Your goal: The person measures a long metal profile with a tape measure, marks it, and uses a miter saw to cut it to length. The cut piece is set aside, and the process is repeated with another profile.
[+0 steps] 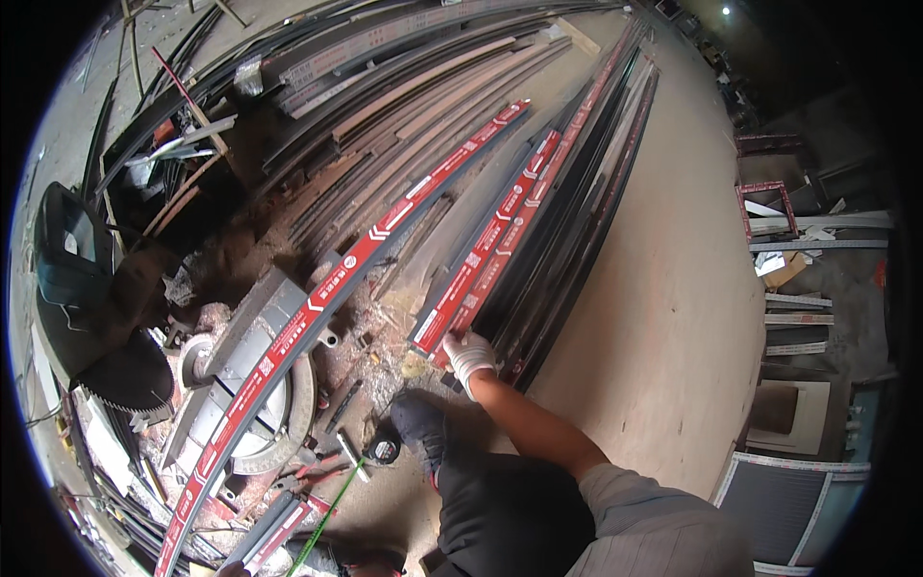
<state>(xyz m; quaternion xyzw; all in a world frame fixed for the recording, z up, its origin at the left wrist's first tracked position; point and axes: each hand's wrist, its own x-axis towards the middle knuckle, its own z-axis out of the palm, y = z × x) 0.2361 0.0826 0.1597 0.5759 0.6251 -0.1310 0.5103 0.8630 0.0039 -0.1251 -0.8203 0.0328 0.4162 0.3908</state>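
Note:
My right hand (471, 361), in a pale glove, closes around the near end of a long dark metal profile faced with red printed film (492, 252). That profile lies among other long profiles. At the bottom edge a sliver of what looks like my left hand (232, 570) shows beside a short red-filmed profile piece (277, 535); its fingers are hidden. Another long red-filmed profile (336, 281) rests across the mitre saw's base (252, 409), passing clear of the toothed saw blade (130, 377) on the left.
By my shoe (420, 435) lie a black tape measure (384, 449), red-handled pliers (320, 469) and a green cord or strip (332, 514). Long profiles (413, 106) are stacked beyond. Metal shavings litter the floor. Framed panels (790, 510) stand at the right.

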